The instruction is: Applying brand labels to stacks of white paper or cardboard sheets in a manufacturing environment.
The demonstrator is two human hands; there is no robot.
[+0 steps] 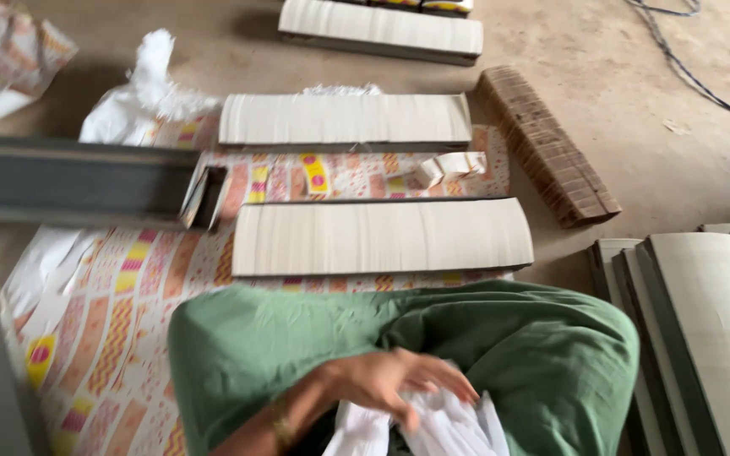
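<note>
My left hand [386, 382] reaches in from the lower left, a bangle on its wrist, and lies in my lap over my green-trousered leg [517, 346]. Its thumb and fingers pinch a bundle of white sheets [441, 426] at the bottom edge; the view is blurred there. My right hand is out of view. Just beyond my knee a long row of pale card pieces [378, 236] lies on a patterned orange-and-yellow sheet [111, 338].
Two more pale card rows [344, 118] [382, 29] lie farther off, a brown card row [547, 143] at the right. A grey metal channel [69, 177] juts in from the left. Grey-edged board stacks [711, 329] sit at the right, crumpled white plastic [145, 93] at the back left, a cable [686, 67] on the concrete floor.
</note>
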